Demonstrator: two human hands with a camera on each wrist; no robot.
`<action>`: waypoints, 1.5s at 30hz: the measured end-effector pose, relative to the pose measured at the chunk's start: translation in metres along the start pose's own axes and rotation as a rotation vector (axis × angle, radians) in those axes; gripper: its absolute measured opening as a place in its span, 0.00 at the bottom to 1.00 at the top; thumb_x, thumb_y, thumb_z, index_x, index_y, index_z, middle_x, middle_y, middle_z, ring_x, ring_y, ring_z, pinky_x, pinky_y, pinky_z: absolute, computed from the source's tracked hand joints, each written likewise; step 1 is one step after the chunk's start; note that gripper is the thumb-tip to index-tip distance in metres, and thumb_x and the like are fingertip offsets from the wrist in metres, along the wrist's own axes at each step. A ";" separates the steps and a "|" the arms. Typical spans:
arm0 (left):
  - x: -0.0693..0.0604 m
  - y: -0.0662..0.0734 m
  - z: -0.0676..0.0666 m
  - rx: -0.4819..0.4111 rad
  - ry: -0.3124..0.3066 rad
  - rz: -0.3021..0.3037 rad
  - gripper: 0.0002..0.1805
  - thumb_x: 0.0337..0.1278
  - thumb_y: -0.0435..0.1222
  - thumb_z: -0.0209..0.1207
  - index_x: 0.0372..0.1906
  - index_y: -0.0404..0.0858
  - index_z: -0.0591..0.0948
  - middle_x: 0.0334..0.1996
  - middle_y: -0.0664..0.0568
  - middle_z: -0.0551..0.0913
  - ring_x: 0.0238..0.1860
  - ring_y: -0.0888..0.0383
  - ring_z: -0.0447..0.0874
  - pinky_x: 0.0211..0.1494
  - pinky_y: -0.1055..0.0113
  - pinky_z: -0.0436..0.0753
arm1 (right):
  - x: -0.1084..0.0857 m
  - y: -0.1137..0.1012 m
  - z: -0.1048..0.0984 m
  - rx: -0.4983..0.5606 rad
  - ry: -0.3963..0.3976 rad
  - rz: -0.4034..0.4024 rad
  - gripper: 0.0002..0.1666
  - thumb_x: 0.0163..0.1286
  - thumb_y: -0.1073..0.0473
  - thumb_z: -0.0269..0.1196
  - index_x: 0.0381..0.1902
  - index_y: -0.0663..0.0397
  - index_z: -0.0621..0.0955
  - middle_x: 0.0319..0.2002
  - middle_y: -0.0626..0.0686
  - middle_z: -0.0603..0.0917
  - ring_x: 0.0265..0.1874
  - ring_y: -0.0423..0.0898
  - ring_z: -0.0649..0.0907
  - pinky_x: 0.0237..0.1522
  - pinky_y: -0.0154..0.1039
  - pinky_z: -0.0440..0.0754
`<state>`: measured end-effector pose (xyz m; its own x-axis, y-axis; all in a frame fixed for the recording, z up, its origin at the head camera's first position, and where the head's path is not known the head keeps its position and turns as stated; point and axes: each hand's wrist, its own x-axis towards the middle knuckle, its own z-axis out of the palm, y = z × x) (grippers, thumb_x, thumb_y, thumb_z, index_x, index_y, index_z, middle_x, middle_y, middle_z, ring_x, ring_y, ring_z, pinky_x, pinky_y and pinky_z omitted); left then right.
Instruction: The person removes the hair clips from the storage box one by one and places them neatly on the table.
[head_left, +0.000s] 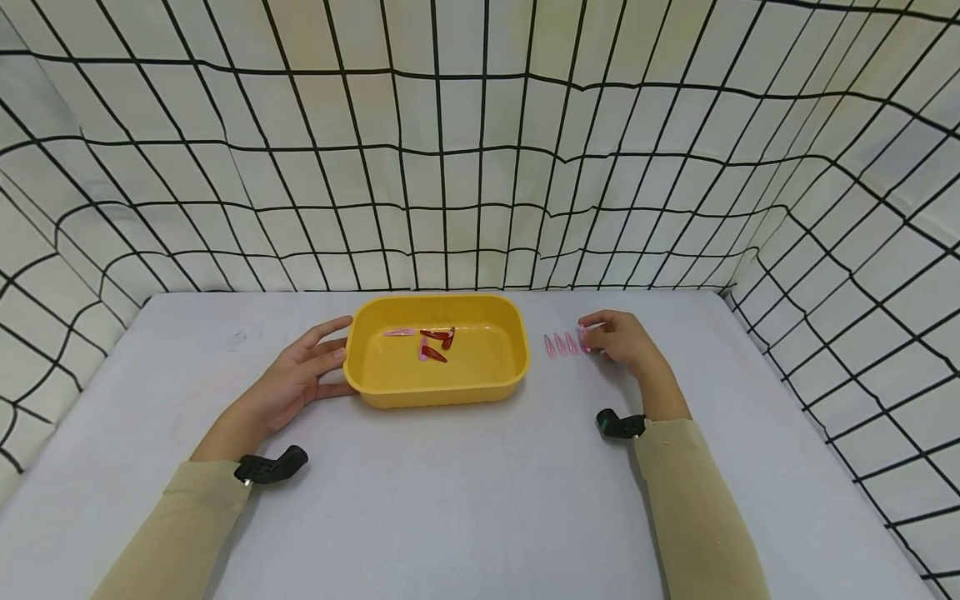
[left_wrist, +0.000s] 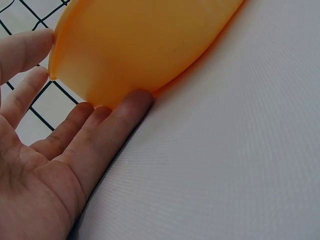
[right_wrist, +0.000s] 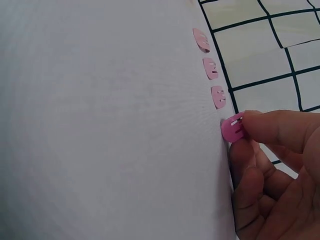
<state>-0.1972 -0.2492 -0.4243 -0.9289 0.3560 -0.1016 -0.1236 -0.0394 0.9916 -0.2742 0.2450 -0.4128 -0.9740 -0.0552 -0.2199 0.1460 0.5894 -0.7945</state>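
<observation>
A yellow plastic tray [head_left: 442, 398] stands on the white table. In it lie red snap hair clips [head_left: 434, 354] and pink ones [head_left: 399, 332], several in all. My left hand [head_left: 292, 382] rests its extended fingers against the tray's left end; the left wrist view shows those fingertips [left_wrist: 135, 102] touching the outer wall. To the right of the tray, three pink hair clips [head_left: 560, 343] lie side by side in a row. At the right end of that row, my right hand [head_left: 621, 340] pinches a brighter pink hair clip [right_wrist: 232, 128] between thumb and finger, close to the tabletop.
Behind the table and along its sides rises a white sheet marked with a black grid [head_left: 480, 150]. White cloth covers the table [head_left: 465, 500]. A black strap device sits on each wrist, the left one [head_left: 272, 467] and the right one [head_left: 621, 423].
</observation>
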 end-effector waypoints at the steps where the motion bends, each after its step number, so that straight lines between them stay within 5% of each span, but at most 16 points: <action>1: 0.000 0.000 0.000 0.000 0.000 -0.003 0.32 0.75 0.40 0.52 0.78 0.50 0.57 0.75 0.38 0.54 0.58 0.58 0.82 0.53 0.54 0.86 | 0.000 0.000 0.000 -0.005 0.000 0.004 0.19 0.70 0.60 0.64 0.58 0.53 0.81 0.42 0.54 0.82 0.37 0.49 0.78 0.36 0.36 0.76; 10: 0.000 0.000 0.000 -0.001 -0.003 -0.003 0.32 0.76 0.39 0.52 0.78 0.50 0.56 0.75 0.37 0.55 0.58 0.58 0.82 0.53 0.53 0.86 | -0.003 -0.001 -0.001 -0.016 0.005 0.015 0.19 0.72 0.57 0.61 0.59 0.53 0.80 0.45 0.56 0.81 0.39 0.50 0.77 0.38 0.37 0.77; 19: 0.000 0.000 0.000 -0.006 -0.006 -0.003 0.32 0.76 0.39 0.52 0.78 0.50 0.56 0.75 0.37 0.54 0.58 0.58 0.82 0.53 0.53 0.86 | -0.004 -0.013 -0.001 0.099 -0.002 0.028 0.21 0.73 0.52 0.59 0.61 0.50 0.79 0.51 0.57 0.83 0.46 0.51 0.81 0.44 0.39 0.80; 27: 0.001 0.000 0.000 0.001 0.007 -0.016 0.32 0.75 0.40 0.53 0.78 0.52 0.56 0.76 0.37 0.53 0.58 0.58 0.82 0.53 0.54 0.86 | -0.017 -0.043 0.003 0.216 -0.044 -0.067 0.20 0.75 0.52 0.58 0.61 0.51 0.79 0.54 0.60 0.81 0.52 0.57 0.80 0.59 0.51 0.81; 35: 0.001 0.000 -0.001 0.003 0.000 -0.004 0.32 0.76 0.39 0.52 0.78 0.51 0.56 0.75 0.37 0.54 0.58 0.59 0.82 0.53 0.54 0.86 | -0.025 -0.070 0.015 0.357 -0.094 -0.153 0.17 0.75 0.54 0.58 0.57 0.51 0.80 0.47 0.55 0.82 0.45 0.52 0.81 0.43 0.38 0.84; 45: 0.000 0.000 -0.001 0.007 0.003 -0.012 0.32 0.76 0.40 0.51 0.78 0.52 0.56 0.76 0.37 0.53 0.58 0.60 0.82 0.53 0.55 0.86 | -0.031 -0.102 0.046 0.427 -0.212 -0.216 0.19 0.74 0.57 0.60 0.59 0.59 0.79 0.47 0.59 0.82 0.45 0.55 0.81 0.39 0.35 0.84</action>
<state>-0.1979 -0.2498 -0.4242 -0.9285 0.3534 -0.1141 -0.1327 -0.0287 0.9907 -0.2513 0.1494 -0.3509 -0.9395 -0.3275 -0.1004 0.0467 0.1680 -0.9847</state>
